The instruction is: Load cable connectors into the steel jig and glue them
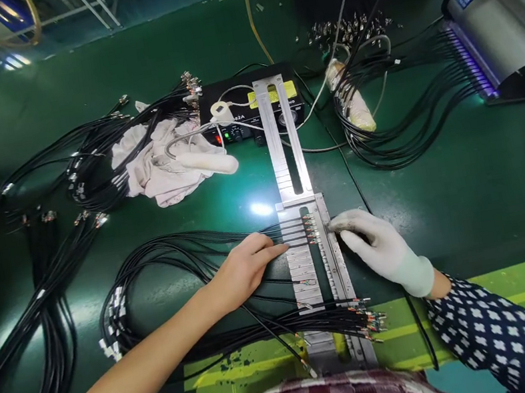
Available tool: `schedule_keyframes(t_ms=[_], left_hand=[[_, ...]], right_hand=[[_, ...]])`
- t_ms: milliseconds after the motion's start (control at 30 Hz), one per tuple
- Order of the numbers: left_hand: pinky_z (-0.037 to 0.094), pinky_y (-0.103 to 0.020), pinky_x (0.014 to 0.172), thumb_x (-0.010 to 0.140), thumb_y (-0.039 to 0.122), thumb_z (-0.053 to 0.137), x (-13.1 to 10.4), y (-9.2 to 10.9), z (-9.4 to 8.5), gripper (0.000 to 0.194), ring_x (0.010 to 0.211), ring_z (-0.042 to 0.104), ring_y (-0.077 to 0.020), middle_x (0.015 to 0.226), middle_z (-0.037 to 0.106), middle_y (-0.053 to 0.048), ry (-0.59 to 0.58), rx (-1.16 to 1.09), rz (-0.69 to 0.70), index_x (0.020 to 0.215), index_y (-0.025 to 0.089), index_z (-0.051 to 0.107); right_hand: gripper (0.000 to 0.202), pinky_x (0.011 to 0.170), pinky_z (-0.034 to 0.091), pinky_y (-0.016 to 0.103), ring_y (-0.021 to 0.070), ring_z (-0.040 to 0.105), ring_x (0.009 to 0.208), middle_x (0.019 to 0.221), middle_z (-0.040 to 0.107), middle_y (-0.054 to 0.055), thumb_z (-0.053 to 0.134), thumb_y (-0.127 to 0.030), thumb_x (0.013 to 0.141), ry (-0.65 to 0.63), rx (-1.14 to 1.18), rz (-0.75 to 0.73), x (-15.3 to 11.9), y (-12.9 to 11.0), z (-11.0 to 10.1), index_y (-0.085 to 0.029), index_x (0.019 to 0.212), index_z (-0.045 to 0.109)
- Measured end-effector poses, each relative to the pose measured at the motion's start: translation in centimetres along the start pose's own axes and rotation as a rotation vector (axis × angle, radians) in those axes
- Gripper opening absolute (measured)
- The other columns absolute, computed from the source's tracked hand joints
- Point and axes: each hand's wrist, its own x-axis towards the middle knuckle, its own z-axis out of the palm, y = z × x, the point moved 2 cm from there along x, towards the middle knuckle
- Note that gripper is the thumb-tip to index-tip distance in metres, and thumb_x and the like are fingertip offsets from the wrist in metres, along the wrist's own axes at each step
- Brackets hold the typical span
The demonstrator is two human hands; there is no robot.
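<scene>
A metal slotted fixture (301, 264) stands in front of me, with several black cables lying across its upper slots and their stripped connector ends in a row. My left hand (245, 269), bare, is closed on a black cable (296, 245), its index fingertip at the fixture's left edge. My right hand (378, 247), in a white glove, has its fingers bent together against the fixture's right rail (339, 264). Whatever those fingers may hold is hidden. A bundle of black cables (266, 332) crosses the near end of the fixture, its coloured tips to the right.
Behind the fixture is a black control box (247, 108) beside a crumpled white cloth (174, 185) and a flexible lamp (210, 161). Coiled cables (48, 309) spread at left. A metal housing with purple light (506, 24) stands at right. Green tape (524, 299) lines the near edge.
</scene>
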Motion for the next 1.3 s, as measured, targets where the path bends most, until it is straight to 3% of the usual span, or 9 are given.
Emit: schedule_keyframes(t_ms=[133, 233, 300, 433, 567, 667, 800, 1000, 1300], left_hand=[[0.044, -0.030, 0.079, 0.100, 0.014, 0.033, -0.6, 0.0, 1.0, 0.039, 0.091, 0.054, -0.0186, 0.102, 0.059, -0.009, 0.037, 0.202, 0.033, 0.126, 0.020, 0.061], [0.037, -0.037, 0.084, 0.098, 0.012, 0.039, -1.5, 0.3, 1.8, 0.041, 0.098, 0.049, -0.0231, 0.107, 0.057, -0.011, 0.089, 0.415, -0.024, 0.131, 0.023, 0.060], [0.033, -0.037, 0.082, 0.097, 0.011, 0.039, -1.8, 0.6, 1.9, 0.045, 0.091, 0.048, -0.0219, 0.097, 0.057, -0.009, 0.063, 0.448, -0.066, 0.136, 0.025, 0.056], [0.032, -0.037, 0.086, 0.101, 0.018, 0.038, -2.1, 1.5, 1.2, 0.039, 0.093, 0.049, -0.0203, 0.099, 0.059, -0.007, -0.047, 0.281, -0.084, 0.137, 0.024, 0.050], [0.037, -0.035, 0.089, 0.101, 0.023, 0.045, -2.8, 2.2, 1.0, 0.022, 0.098, 0.052, -0.0195, 0.103, 0.063, -0.008, -0.117, 0.054, -0.034, 0.120, 0.017, 0.054], [0.043, -0.032, 0.082, 0.100, 0.017, 0.043, -3.0, 2.1, 1.6, 0.016, 0.090, 0.053, -0.0175, 0.094, 0.064, -0.007, 0.000, -0.004, -0.015, 0.110, 0.017, 0.056], [0.048, -0.028, 0.074, 0.100, 0.019, 0.044, -2.0, 1.6, 2.4, 0.021, 0.084, 0.056, -0.0159, 0.091, 0.063, -0.007, 0.188, -0.051, 0.001, 0.115, 0.019, 0.060], [0.047, -0.026, 0.070, 0.101, 0.017, 0.036, -0.5, 1.2, 3.0, 0.033, 0.077, 0.054, -0.0147, 0.085, 0.058, -0.005, 0.108, 0.057, -0.033, 0.122, 0.018, 0.062], [0.049, -0.027, 0.079, 0.101, 0.017, 0.040, 0.9, 1.1, 2.8, 0.026, 0.086, 0.057, -0.0160, 0.093, 0.063, -0.007, 0.035, -0.038, -0.015, 0.118, 0.016, 0.060]], right_hand=[[0.034, 0.106, 0.046, 0.053, 0.0288, 0.050, 0.129, 0.139, 0.052, 0.010, 0.044, -0.020, 0.097, -0.058, -0.210, -0.158, 0.0, -0.1, 0.3, -0.026, 0.121, 0.066], [0.036, 0.106, 0.047, 0.054, 0.0294, 0.049, 0.130, 0.140, 0.051, 0.011, 0.044, -0.018, 0.096, -0.078, -0.257, -0.193, 0.0, 0.0, 0.5, -0.026, 0.123, 0.065], [0.035, 0.105, 0.047, 0.054, 0.0293, 0.050, 0.129, 0.140, 0.051, 0.010, 0.043, -0.018, 0.096, -0.075, -0.261, -0.186, 0.0, 0.0, 0.6, -0.027, 0.122, 0.066], [0.035, 0.105, 0.048, 0.053, 0.0300, 0.051, 0.130, 0.142, 0.051, 0.009, 0.043, -0.020, 0.096, -0.063, -0.278, -0.174, -0.2, -0.1, 0.7, -0.027, 0.121, 0.066], [0.034, 0.107, 0.047, 0.053, 0.0289, 0.050, 0.130, 0.143, 0.051, 0.009, 0.044, -0.020, 0.096, -0.055, -0.287, -0.191, -0.3, -0.1, 0.7, -0.026, 0.122, 0.066], [0.034, 0.107, 0.047, 0.052, 0.0284, 0.050, 0.130, 0.141, 0.052, 0.009, 0.044, -0.019, 0.096, -0.055, -0.277, -0.180, -0.2, -0.1, 0.7, -0.026, 0.120, 0.067], [0.034, 0.106, 0.048, 0.052, 0.0284, 0.051, 0.130, 0.140, 0.053, 0.009, 0.044, -0.019, 0.096, -0.050, -0.263, -0.165, -0.1, -0.3, 0.6, -0.027, 0.118, 0.067], [0.032, 0.104, 0.049, 0.051, 0.0282, 0.052, 0.128, 0.138, 0.054, 0.009, 0.044, -0.019, 0.096, -0.054, -0.259, -0.160, 0.0, -0.4, 0.6, -0.027, 0.117, 0.068], [0.031, 0.105, 0.048, 0.052, 0.0281, 0.052, 0.128, 0.138, 0.053, 0.010, 0.044, -0.019, 0.096, -0.068, -0.234, -0.143, 0.1, -0.1, 0.6, -0.025, 0.117, 0.067]])
